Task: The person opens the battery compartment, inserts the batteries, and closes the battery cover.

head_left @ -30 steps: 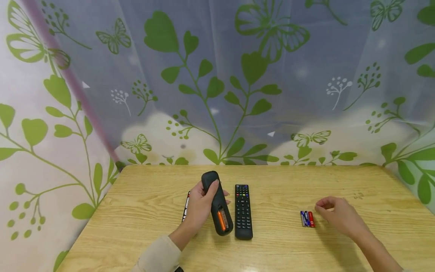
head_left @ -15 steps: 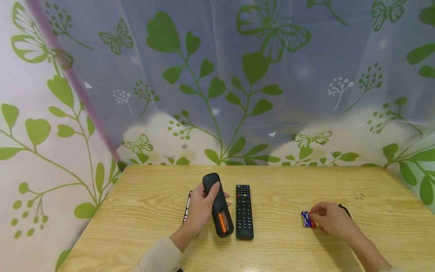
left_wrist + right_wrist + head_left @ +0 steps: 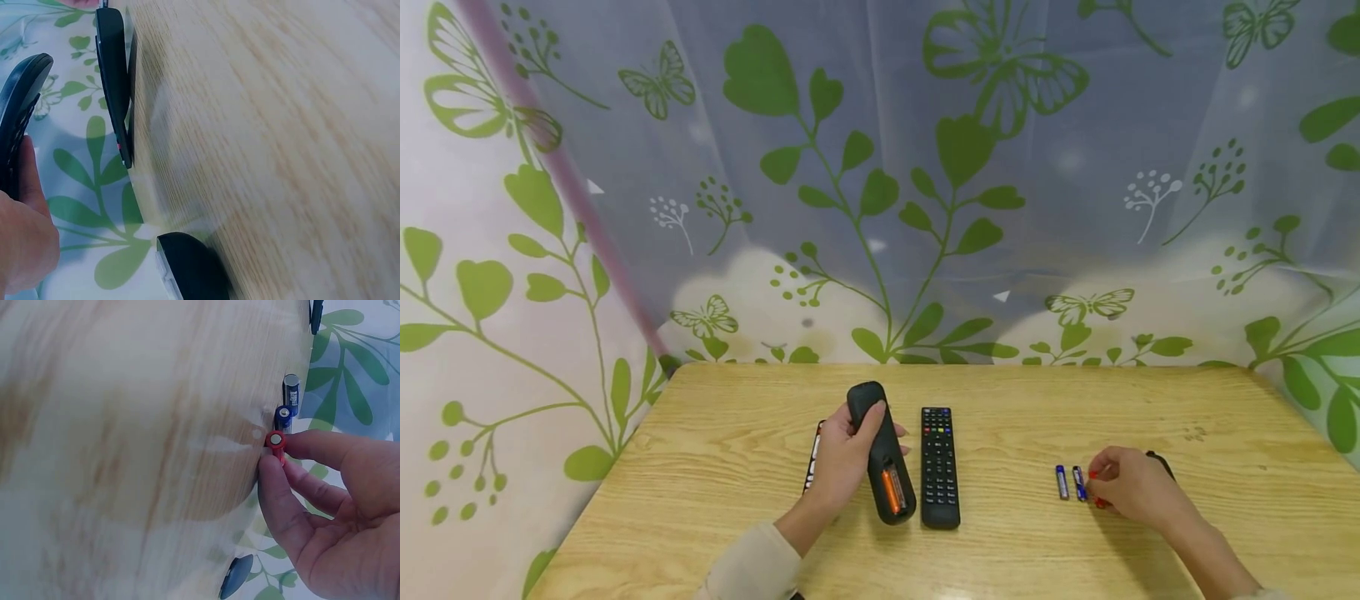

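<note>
The right hand [image 3: 1131, 487] pinches the red battery [image 3: 275, 440] between thumb and fingers, low over the table [image 3: 1007, 442]. Just beside it lies the nearer blue battery [image 3: 1078, 483]; whether they touch, I cannot tell. Toward the remotes lies the farther blue battery [image 3: 1062, 482]. Half a second ago the three batteries made one close row; now a gap parts the two blue ones. I judge that the row is loosened, so single batteries become easier to take, but the red one seems not yet carried away.

The left hand [image 3: 841, 454] grasps the black remote [image 3: 874, 429], its back turned up, exactly as before. In its slot lies an orange battery [image 3: 891, 489]; a second one beside it I cannot confirm. Farther out, a flat remote [image 3: 938, 467] lies face up, and a white-keyed remote [image 3: 812, 454] is partly hidden behind the left hand.
</note>
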### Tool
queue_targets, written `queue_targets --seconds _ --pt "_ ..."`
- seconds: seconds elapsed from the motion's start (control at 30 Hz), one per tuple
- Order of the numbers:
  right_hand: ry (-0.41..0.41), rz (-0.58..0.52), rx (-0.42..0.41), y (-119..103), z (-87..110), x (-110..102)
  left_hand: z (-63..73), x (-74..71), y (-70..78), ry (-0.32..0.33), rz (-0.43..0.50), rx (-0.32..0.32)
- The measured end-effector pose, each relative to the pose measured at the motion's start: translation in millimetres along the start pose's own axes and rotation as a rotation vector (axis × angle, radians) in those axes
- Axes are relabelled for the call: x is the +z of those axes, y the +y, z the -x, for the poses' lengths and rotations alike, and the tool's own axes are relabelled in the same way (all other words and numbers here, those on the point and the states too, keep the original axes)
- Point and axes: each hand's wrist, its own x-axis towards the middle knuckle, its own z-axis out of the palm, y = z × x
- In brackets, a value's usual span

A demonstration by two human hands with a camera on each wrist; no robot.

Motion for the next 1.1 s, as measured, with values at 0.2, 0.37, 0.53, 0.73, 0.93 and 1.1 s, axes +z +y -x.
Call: queue_targets --seconds 0.2,0.37,0.53,0.73,0.93,1.1 --pt "0.01 0.033 0.013 0.8 0.2 0.9 0.9 -0.7 -0.5 0.002 0.022 0.006" --pt "0.04 0.035 0.003 4.7 2.1 0.4 0.7 -1.6 -0.1 0.005 0.023 0.001" --pt "0.069 -0.016 -0.004 8.2 5.1 0.4 0.9 -1.8 0.2 0.005 0.022 -0.002" --pt "0.111 -0.075 -0.065 -8.7 11.4 4.9 2.0 -2.1 1.3 0.006 0.03 -0.009" --pt "0.15 -0.28 -0.221 -67.2 18.5 27.1 -0.7 0.0 3.5 0.009 0.04 -0.003" --pt "0.171 -0.44 -0.339 -120.1 27.7 59.5 -0.3 0.9 5.5 -0.001 0.042 -0.009"
